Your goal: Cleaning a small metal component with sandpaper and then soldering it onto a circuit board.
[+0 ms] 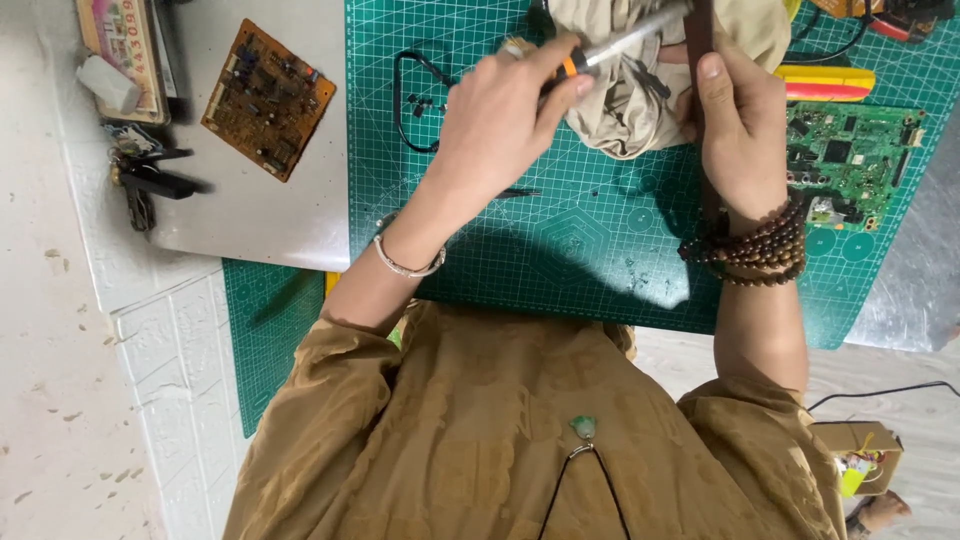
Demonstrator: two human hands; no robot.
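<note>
Gripping a metal-shafted tool in the left hand, fingers closed round its orange collar, tip over crumpled beige cloth. Pinching a brown strap in the right hand, just beside the cloth. Green circuit board right of that hand; brown board and pink-labelled flat package well left.

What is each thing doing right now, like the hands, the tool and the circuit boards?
Left hand: gripping a metal tool.
Metal tool: held tilted over a beige cloth.
Right hand: gripping a brown strap.
Brown strap: held upright.
Beige cloth: crumpled.
Green circuit board: lying flat.
Brown circuit board: lying flat.
</note>
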